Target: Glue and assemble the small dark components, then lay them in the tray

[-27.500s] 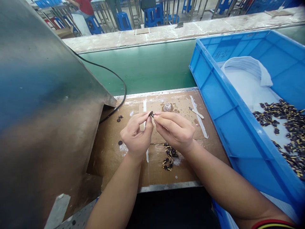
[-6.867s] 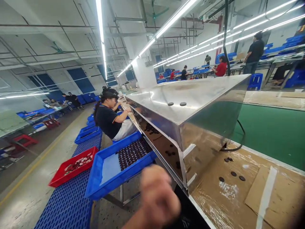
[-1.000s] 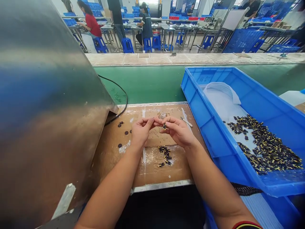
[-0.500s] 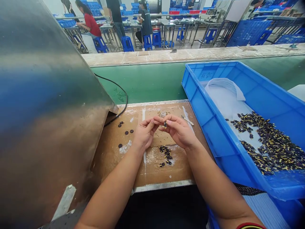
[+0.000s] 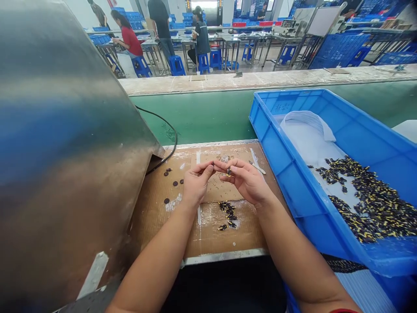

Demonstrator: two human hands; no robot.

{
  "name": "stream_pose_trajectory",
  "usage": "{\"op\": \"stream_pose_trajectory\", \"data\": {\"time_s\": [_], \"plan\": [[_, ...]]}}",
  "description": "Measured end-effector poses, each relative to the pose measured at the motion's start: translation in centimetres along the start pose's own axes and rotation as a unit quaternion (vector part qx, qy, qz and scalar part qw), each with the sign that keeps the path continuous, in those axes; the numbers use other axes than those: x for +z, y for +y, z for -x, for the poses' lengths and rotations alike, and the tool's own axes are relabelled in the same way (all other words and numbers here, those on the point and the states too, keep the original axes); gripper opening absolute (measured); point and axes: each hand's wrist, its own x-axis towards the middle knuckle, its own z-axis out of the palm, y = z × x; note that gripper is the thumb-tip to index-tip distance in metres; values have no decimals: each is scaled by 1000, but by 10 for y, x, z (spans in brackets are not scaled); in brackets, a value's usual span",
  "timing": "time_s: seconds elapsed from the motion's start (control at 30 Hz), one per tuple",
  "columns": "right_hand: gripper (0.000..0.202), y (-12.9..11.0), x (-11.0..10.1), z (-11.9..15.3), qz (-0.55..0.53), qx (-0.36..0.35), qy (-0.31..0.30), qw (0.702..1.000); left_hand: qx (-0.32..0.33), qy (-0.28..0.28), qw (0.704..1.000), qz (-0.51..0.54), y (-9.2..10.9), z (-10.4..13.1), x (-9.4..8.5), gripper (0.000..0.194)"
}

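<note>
Above the cardboard work surface (image 5: 195,243), my left hand (image 5: 197,180) pinches a tiny dark piece between thumb and forefinger. My right hand (image 5: 245,179) is closed on a small black-and-yellow part (image 5: 229,171), and its fingertips nearly meet those of the left. Below the hands lies a small pile of black-and-yellow parts (image 5: 228,213). Several dark round discs (image 5: 167,201) rest on the cardboard to the left. Behind the right hand is a knife-like tool with a pale handle (image 5: 259,168).
A large blue bin (image 5: 293,152) at the right holds many black-and-yellow parts on white foam. A metal housing (image 5: 74,152) fills the left side, with a black cable (image 5: 176,134) beside it. Beyond the green belt (image 5: 208,115), people work at tables.
The fingertips have drawn slightly apart, and a tiny dark piece now shows at my left fingertips. The whole view has shifted slightly.
</note>
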Motion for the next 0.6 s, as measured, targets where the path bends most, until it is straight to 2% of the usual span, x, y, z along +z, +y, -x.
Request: {"op": "stream_pose_trajectory", "data": {"time_s": [0.13,0.3,0.43,0.6], "plan": [[11,1,1,-1,-3,-8,14,1000,-43,-6,996,72,8,1,2,34],[16,16,1,-7,45,-66,133,988,-100,-16,985,143,15,2,4,34],[17,24,3,-7,110,-114,159,974,-99,-19,986,136,15,5,6,35],[21,25,11,-4,150,-145,198,958,-57,-3,995,85,9,8,9,36]]}}
